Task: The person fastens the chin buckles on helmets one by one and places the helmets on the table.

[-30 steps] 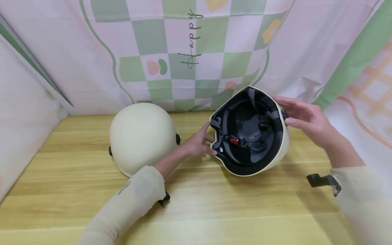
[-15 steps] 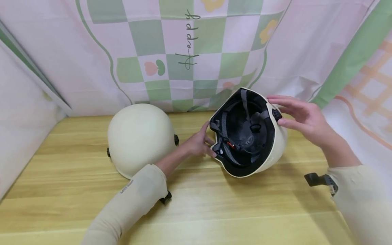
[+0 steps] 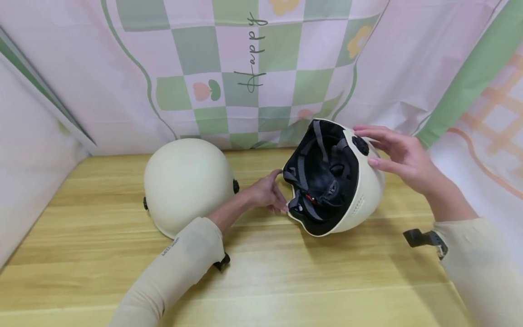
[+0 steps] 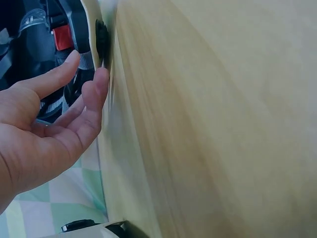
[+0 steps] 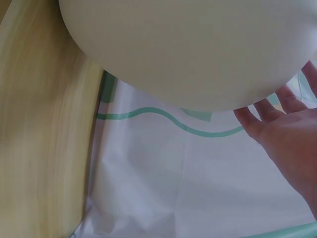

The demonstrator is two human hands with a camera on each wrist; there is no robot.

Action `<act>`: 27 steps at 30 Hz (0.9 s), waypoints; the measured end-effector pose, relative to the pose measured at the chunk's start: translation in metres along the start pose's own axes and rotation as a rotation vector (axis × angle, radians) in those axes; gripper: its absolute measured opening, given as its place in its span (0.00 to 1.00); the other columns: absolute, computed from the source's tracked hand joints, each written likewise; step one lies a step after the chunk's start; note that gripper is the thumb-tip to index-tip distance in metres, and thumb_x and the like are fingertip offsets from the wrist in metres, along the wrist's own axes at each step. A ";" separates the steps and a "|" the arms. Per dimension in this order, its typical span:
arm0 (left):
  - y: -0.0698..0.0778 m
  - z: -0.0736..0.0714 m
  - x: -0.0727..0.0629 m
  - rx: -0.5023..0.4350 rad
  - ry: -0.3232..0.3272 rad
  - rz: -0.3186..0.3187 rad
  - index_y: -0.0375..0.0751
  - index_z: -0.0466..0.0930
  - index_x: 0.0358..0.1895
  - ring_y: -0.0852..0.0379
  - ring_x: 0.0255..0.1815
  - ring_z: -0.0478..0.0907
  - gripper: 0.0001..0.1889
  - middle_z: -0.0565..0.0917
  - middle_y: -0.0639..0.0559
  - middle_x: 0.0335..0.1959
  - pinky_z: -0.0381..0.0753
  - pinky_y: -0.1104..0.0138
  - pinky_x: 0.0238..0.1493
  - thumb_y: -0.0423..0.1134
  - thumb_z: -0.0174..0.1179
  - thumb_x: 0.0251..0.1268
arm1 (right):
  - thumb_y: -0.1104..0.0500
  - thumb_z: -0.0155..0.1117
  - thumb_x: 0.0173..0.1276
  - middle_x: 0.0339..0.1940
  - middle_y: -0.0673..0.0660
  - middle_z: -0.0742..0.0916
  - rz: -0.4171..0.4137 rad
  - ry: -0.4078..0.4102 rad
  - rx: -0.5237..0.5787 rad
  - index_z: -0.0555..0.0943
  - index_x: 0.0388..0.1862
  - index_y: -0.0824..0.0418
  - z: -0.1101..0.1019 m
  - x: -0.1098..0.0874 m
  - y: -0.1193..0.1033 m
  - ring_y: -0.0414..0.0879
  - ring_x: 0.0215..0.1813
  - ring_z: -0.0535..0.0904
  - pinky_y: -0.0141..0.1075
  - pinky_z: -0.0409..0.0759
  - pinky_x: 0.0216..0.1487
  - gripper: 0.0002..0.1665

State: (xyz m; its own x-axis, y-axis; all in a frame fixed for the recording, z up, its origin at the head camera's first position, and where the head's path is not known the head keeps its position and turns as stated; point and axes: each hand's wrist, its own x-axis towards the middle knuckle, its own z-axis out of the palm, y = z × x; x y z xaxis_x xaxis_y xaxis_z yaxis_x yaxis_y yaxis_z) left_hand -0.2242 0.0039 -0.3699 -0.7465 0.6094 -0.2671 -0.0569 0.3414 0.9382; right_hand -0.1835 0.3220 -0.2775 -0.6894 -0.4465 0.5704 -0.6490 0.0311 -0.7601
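A cream helmet [image 3: 367, 195] lies tipped on its side at the right of the table, its black padded inside turned up and left. Grey straps [image 3: 320, 138] and a red buckle [image 4: 63, 37] show inside it. My left hand [image 3: 267, 193] holds the near-left rim by the fingertips, thumb and fingers at the edge. Opposite, my right hand [image 3: 402, 154] holds the shell, thumb just below the black round fitting [image 3: 360, 145] and fingers behind it. In the right wrist view the smooth shell [image 5: 188, 49] partly hides those fingertips.
Left of my hands a second cream helmet [image 3: 188, 181] stands dome up, close by my left forearm. A wooden table [image 3: 261, 281] carries both helmets. Behind it hangs a patterned curtain [image 3: 245, 54], with pale fabric at both sides.
The right helmet has turned in my hands: its opening faces more to the left and more outer shell shows, including a vent. My right hand has shifted slightly left with it.
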 end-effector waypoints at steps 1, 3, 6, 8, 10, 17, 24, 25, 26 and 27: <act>0.000 -0.001 0.000 -0.002 -0.011 -0.008 0.40 0.31 0.85 0.53 0.24 0.83 0.60 0.89 0.33 0.38 0.84 0.64 0.29 0.18 0.68 0.60 | 0.87 0.55 0.59 0.69 0.61 0.81 0.005 0.002 -0.010 0.74 0.64 0.83 0.001 0.000 0.000 0.47 0.71 0.75 0.30 0.69 0.72 0.31; -0.001 -0.001 0.000 -0.001 -0.029 -0.027 0.41 0.31 0.85 0.52 0.25 0.84 0.59 0.89 0.35 0.37 0.84 0.65 0.29 0.19 0.68 0.62 | 0.86 0.56 0.60 0.68 0.59 0.82 0.019 0.006 -0.024 0.76 0.63 0.81 0.002 0.001 -0.001 0.45 0.71 0.75 0.29 0.69 0.71 0.30; -0.001 -0.001 0.001 0.016 -0.047 -0.055 0.42 0.33 0.85 0.52 0.25 0.83 0.58 0.89 0.38 0.34 0.82 0.66 0.27 0.22 0.69 0.63 | 0.85 0.57 0.62 0.68 0.57 0.82 0.042 0.013 -0.033 0.78 0.62 0.78 0.002 0.002 -0.002 0.43 0.71 0.75 0.27 0.68 0.71 0.28; -0.001 -0.001 0.002 0.037 -0.054 -0.071 0.41 0.36 0.85 0.53 0.24 0.83 0.57 0.88 0.41 0.31 0.80 0.66 0.25 0.24 0.70 0.64 | 0.84 0.58 0.63 0.68 0.56 0.82 0.071 0.023 -0.035 0.79 0.63 0.76 0.002 0.003 -0.003 0.43 0.71 0.74 0.27 0.68 0.70 0.28; -0.001 -0.001 0.003 0.065 -0.058 -0.083 0.40 0.38 0.85 0.54 0.23 0.82 0.56 0.87 0.43 0.28 0.78 0.67 0.24 0.26 0.71 0.64 | 0.84 0.59 0.62 0.69 0.56 0.82 0.092 0.020 -0.036 0.79 0.64 0.75 0.002 0.003 -0.003 0.43 0.71 0.74 0.26 0.68 0.70 0.30; 0.007 -0.007 -0.003 0.183 0.026 -0.013 0.37 0.45 0.84 0.48 0.25 0.82 0.52 0.85 0.45 0.28 0.79 0.67 0.27 0.27 0.71 0.64 | 0.85 0.60 0.59 0.72 0.57 0.78 0.126 -0.007 -0.055 0.76 0.70 0.72 0.003 0.001 -0.003 0.44 0.72 0.72 0.25 0.69 0.68 0.37; 0.041 -0.011 -0.020 0.256 0.189 0.244 0.34 0.67 0.75 0.42 0.40 0.86 0.30 0.86 0.40 0.41 0.82 0.66 0.34 0.32 0.64 0.74 | 0.85 0.60 0.59 0.72 0.56 0.78 0.143 0.004 -0.074 0.76 0.70 0.71 0.007 0.001 -0.005 0.44 0.71 0.72 0.25 0.69 0.67 0.38; 0.048 -0.010 -0.022 0.235 0.205 0.285 0.35 0.68 0.75 0.42 0.41 0.86 0.28 0.86 0.39 0.43 0.82 0.67 0.35 0.33 0.62 0.76 | 0.85 0.60 0.59 0.72 0.56 0.78 0.144 0.003 -0.081 0.76 0.70 0.71 0.007 0.001 -0.005 0.44 0.71 0.72 0.25 0.69 0.67 0.38; 0.054 -0.008 -0.024 0.218 0.220 0.320 0.36 0.67 0.75 0.45 0.41 0.86 0.27 0.87 0.39 0.45 0.82 0.67 0.35 0.34 0.60 0.78 | 0.84 0.60 0.59 0.72 0.56 0.78 0.145 0.005 -0.085 0.76 0.70 0.71 0.007 0.001 -0.005 0.44 0.71 0.72 0.25 0.69 0.67 0.38; 0.059 -0.006 -0.026 0.182 0.227 0.353 0.37 0.66 0.76 0.45 0.42 0.86 0.26 0.86 0.38 0.47 0.82 0.67 0.37 0.35 0.58 0.79 | 0.84 0.60 0.59 0.72 0.56 0.78 0.146 0.005 -0.090 0.76 0.70 0.71 0.007 0.001 -0.006 0.43 0.71 0.72 0.25 0.69 0.67 0.38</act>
State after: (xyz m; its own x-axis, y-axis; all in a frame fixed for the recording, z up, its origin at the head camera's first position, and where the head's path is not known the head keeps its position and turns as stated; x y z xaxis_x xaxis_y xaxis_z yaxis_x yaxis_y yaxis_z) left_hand -0.2122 0.0043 -0.3062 -0.8271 0.5454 0.1359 0.3292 0.2740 0.9036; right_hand -0.1783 0.3150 -0.2750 -0.7800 -0.4266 0.4579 -0.5680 0.1754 -0.8041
